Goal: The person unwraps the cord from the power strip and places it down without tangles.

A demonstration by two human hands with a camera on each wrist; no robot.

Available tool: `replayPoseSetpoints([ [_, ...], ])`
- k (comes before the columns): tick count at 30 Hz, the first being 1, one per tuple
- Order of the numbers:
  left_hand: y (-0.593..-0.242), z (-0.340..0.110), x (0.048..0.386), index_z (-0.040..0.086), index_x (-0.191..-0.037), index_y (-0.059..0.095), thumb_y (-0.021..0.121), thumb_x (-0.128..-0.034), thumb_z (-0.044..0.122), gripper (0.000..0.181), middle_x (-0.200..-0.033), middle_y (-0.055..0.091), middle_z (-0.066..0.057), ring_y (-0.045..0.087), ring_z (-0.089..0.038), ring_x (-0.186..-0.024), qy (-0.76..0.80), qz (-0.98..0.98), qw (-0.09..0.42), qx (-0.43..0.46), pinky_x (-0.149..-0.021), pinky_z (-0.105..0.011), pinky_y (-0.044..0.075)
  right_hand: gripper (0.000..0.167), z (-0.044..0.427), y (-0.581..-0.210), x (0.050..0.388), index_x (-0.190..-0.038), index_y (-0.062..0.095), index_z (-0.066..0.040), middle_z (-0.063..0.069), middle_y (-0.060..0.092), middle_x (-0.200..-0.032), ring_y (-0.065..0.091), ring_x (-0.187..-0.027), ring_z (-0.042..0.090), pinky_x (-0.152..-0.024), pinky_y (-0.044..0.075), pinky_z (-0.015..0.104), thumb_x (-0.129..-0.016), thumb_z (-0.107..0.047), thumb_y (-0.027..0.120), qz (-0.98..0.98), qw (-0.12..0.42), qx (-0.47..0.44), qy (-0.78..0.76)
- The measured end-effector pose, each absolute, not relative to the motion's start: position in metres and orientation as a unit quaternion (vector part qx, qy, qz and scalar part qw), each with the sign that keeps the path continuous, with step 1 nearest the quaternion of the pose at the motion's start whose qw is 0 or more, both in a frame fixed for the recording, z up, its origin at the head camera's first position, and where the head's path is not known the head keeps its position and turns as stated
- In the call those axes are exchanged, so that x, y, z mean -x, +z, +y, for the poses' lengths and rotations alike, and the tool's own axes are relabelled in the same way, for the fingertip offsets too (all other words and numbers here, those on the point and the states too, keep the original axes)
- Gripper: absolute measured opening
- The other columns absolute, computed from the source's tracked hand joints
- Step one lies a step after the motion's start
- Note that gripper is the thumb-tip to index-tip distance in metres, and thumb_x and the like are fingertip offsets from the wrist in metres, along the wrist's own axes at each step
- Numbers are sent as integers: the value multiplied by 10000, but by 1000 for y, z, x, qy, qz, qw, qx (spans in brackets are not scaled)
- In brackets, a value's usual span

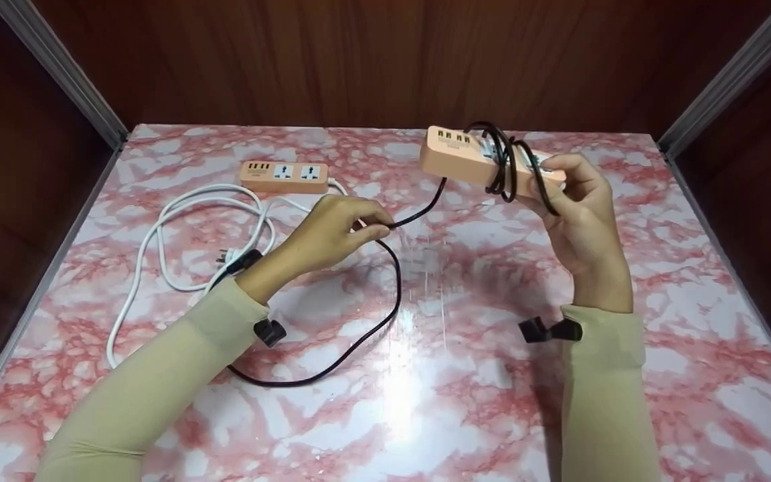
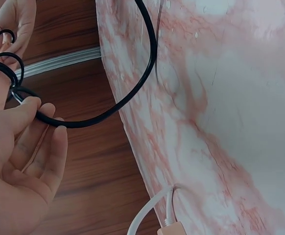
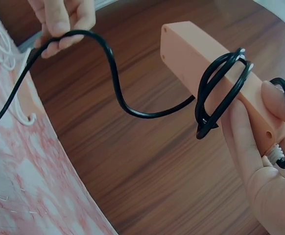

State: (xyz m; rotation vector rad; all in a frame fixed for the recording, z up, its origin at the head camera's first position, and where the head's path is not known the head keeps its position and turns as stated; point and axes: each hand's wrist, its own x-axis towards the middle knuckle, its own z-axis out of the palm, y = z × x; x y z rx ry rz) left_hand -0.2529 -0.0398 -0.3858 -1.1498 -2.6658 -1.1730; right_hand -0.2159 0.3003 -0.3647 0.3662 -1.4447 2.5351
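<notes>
Raised above the table, my right hand grips one end of a peach-coloured power strip. A black cord is wound several times around that strip, and loops of it cross its sockets. Between thumb and fingers, my left hand pinches the cord a short way from the strip. From there the cord runs down in a wide curve on the table and passes under the left forearm. In the right wrist view, a white strain relief joins the cord to the strip's end.
A second peach power strip lies at the back left, behind my left hand. Its white cord spreads in loose loops to the left. A white plug and a black plug lie beside my left wrist. Brown panels enclose the marbled table.
</notes>
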Motion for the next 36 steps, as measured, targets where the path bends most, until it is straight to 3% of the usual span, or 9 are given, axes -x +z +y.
replayPoseSetpoints([
  [17, -380, -23, 280, 96, -1027, 814, 743, -1017, 191, 118, -967, 808, -15, 768, -163, -883, -402, -871, 53, 279, -771, -330, 592, 118, 298, -364, 215, -1016, 692, 24, 157, 581, -1051, 685, -867, 200, -832, 641, 339, -928, 53, 765, -495, 94, -134, 853],
  [26, -360, -14, 297, 107, -1067, 816, 723, -1035, 221, 151, -922, 781, -15, 615, -132, -767, -413, -871, 82, 254, -698, -255, 453, 109, 297, -364, 215, -1018, 695, 19, 135, 597, -1029, 675, -854, 184, -821, 642, 332, -934, 44, 761, -498, 93, -135, 851],
  [36, -330, -2, 311, 122, -1101, 817, 733, -1029, 230, 155, -997, 804, 14, 631, -49, -809, -418, -864, 127, 250, -765, -212, 482, 98, 298, -366, 217, -1018, 698, 25, 151, 624, -1067, 738, -876, 222, -856, 639, 356, -940, 41, 755, -499, 89, -144, 850],
])
